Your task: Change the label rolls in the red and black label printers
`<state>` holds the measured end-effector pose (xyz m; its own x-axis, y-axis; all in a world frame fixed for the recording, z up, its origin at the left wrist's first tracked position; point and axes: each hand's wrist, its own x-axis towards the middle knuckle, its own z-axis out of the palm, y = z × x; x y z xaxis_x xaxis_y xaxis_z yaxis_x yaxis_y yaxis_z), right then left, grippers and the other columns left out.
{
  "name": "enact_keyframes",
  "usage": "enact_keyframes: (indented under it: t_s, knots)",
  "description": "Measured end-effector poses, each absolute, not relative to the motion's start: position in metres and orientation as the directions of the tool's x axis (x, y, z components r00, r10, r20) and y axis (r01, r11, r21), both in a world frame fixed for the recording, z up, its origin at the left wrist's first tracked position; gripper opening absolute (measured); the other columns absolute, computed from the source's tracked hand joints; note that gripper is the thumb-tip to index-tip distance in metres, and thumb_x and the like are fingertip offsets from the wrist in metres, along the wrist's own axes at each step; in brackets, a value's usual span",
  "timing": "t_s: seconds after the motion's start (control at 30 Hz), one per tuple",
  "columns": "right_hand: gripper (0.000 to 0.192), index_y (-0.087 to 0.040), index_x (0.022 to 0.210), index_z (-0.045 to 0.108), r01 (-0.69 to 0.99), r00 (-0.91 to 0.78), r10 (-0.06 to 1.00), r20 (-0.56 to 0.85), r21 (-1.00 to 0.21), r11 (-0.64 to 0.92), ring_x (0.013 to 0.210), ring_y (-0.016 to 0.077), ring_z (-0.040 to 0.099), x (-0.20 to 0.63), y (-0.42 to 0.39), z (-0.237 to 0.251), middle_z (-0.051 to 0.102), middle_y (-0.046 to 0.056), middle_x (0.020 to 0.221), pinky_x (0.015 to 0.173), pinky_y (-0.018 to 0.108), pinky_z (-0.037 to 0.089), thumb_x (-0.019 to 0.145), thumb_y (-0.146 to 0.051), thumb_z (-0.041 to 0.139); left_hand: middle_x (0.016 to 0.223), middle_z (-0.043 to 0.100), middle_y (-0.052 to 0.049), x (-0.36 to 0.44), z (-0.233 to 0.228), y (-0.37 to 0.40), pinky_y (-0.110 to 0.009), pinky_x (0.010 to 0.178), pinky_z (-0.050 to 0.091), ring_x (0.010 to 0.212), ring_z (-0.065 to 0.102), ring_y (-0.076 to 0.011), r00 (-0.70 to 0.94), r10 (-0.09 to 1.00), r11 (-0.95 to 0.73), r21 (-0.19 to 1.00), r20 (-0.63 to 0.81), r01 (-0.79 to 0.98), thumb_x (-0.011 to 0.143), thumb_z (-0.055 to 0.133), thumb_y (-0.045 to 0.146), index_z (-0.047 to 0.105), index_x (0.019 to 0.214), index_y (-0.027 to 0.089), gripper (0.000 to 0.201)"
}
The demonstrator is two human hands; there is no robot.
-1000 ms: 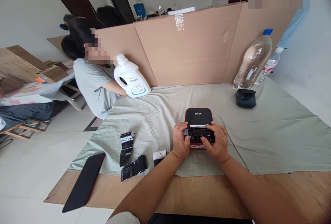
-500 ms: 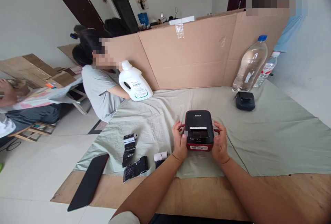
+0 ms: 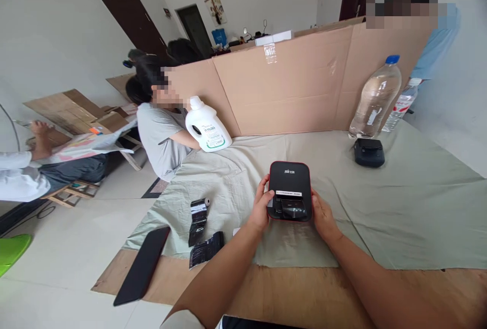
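Observation:
A black label printer (image 3: 289, 177) with a red edge is between my two hands, tilted with its top toward me. A dark glossy strip lies across the slot in its lid. My left hand (image 3: 261, 208) grips its left side, thumb on the top edge by a grey patch. Against the right side presses my right hand (image 3: 323, 217), its fingers partly hidden. On the cloth to the left are a roll with a black printed strip (image 3: 198, 221) and a second black roll (image 3: 207, 249). A white roll (image 3: 236, 231) shows only a sliver behind my left forearm.
A flat black panel (image 3: 142, 266) lies at the table's left edge. Toward the back stand a white jug (image 3: 209, 126), a large water bottle (image 3: 375, 101), a smaller bottle (image 3: 399, 108) and a small black device (image 3: 369, 152). Cardboard (image 3: 285, 90) walls the far side; people sit beyond.
My hands have closed in on the printer's sides and its top now tips more toward me. The camera view has shifted slightly, and my left forearm now covers most of the white roll.

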<state>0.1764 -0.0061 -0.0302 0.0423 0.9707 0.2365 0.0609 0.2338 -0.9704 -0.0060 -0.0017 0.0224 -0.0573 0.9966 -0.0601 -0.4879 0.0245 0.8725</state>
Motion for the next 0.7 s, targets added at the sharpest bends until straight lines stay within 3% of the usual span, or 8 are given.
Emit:
enact_keyframes:
  t_s: [0.13,0.27,0.5,0.7]
  knots:
    - [0.062,-0.026,0.142,0.043,0.221,-0.14,0.967,0.211,-0.946,0.238,0.128,0.0268,0.052,0.173,-0.009,-0.04,0.049,0.01,0.145,0.105,0.049,0.045,0.09,-0.059,0.046,0.094,0.074,-0.005,-0.042,0.025,0.036,-0.038,0.085,0.052,0.088,0.069,-0.0246,-0.083,0.981,0.088,0.78,-0.177,-0.619,0.068,0.068,0.028,0.064,0.11,0.016,0.044]
    - [0.056,-0.028,0.138,0.047,0.302,-0.136,0.98,0.143,-0.936,0.179,0.12,0.0264,0.057,0.171,-0.01,-0.046,0.053,0.011,0.14,0.101,0.05,0.048,0.09,-0.057,0.044,0.078,0.074,-0.006,-0.101,0.042,0.099,-0.039,0.081,0.054,0.075,0.07,-0.0244,-0.181,0.947,0.079,0.736,-0.266,-0.672,0.07,0.061,0.024,0.067,0.1,0.012,0.033]
    - [0.05,-0.028,0.134,0.051,0.4,-0.203,0.968,0.144,-0.891,0.217,0.117,0.0268,0.059,0.169,-0.01,-0.04,0.059,0.012,0.132,0.1,0.052,0.048,0.09,-0.051,0.047,0.072,0.072,-0.007,-0.174,0.078,0.173,-0.045,0.077,0.056,0.069,0.069,-0.0259,-0.45,0.808,0.085,0.832,-0.379,-0.548,0.077,0.055,0.024,0.065,0.1,0.012,0.027]
    - [0.042,-0.029,0.127,0.057,0.442,-0.227,0.952,0.207,-0.849,0.29,0.112,0.0277,0.061,0.168,-0.011,-0.034,0.066,0.01,0.12,0.096,0.051,0.05,0.088,-0.044,0.054,0.077,0.069,-0.008,-0.191,0.08,0.186,-0.043,0.074,0.056,0.071,0.065,-0.021,-0.57,0.775,0.071,0.933,-0.274,-0.353,0.089,0.05,0.021,0.063,0.099,0.006,0.023]
